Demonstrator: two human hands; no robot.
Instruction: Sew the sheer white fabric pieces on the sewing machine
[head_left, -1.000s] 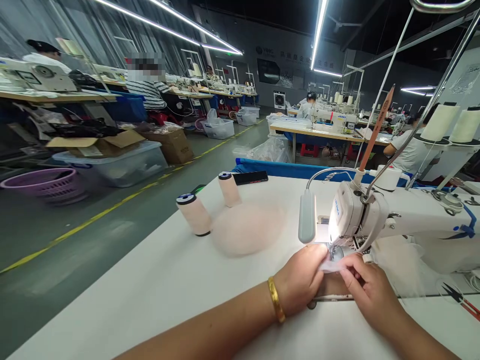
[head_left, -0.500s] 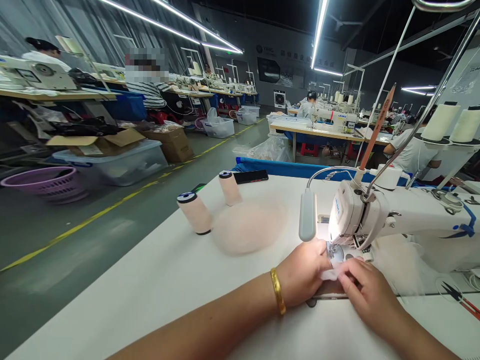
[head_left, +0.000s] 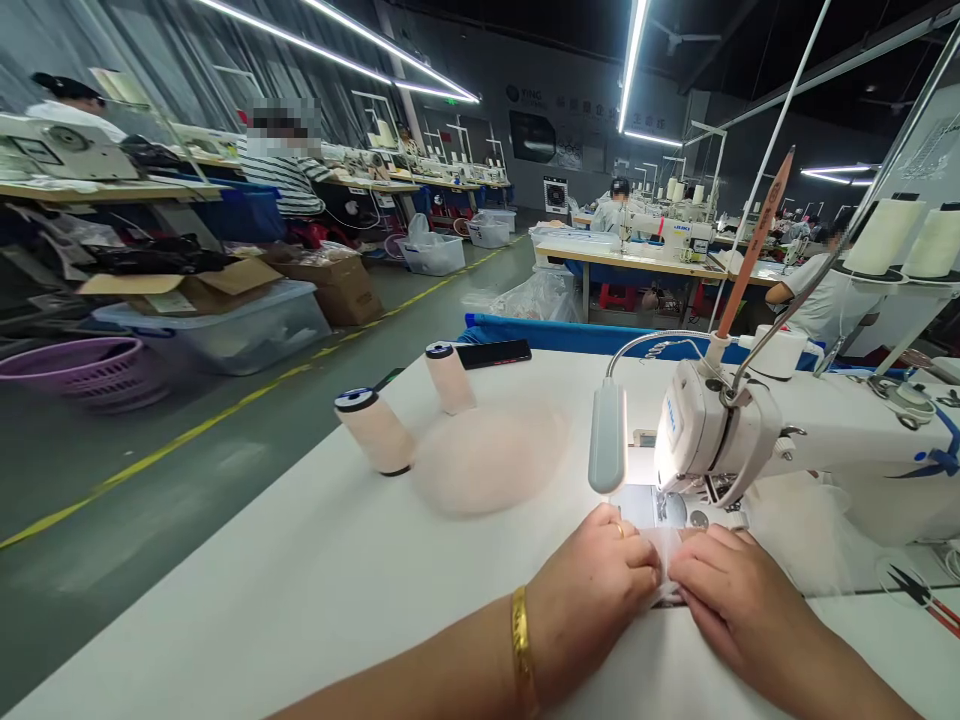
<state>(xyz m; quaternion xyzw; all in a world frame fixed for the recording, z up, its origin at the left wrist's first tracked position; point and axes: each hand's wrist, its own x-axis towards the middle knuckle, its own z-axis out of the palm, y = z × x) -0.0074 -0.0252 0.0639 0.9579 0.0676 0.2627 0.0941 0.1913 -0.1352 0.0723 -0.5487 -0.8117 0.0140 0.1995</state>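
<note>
My left hand (head_left: pixel 596 590), with a gold bangle on the wrist, and my right hand (head_left: pixel 731 590) meet just in front of the needle of a white sewing machine (head_left: pixel 795 440). Both pinch a small piece of sheer white fabric (head_left: pixel 666 562) lying on the white table (head_left: pixel 300 590). The fingertips of the two hands almost touch. A grey gooseneck lamp (head_left: pixel 606 436) lights the needle plate just beyond them.
A heap of pale pink tulle (head_left: pixel 487 458) and two pink thread cones (head_left: pixel 375 432) (head_left: pixel 450 377) lie left of the machine, with a black phone (head_left: pixel 491 353) behind. Scissors (head_left: pixel 919 590) lie at the right edge. Other people sew at distant tables across an aisle with bins.
Both hands have drawn the small fabric piece back toward me, away from the needle. The camera has tilted slightly.
</note>
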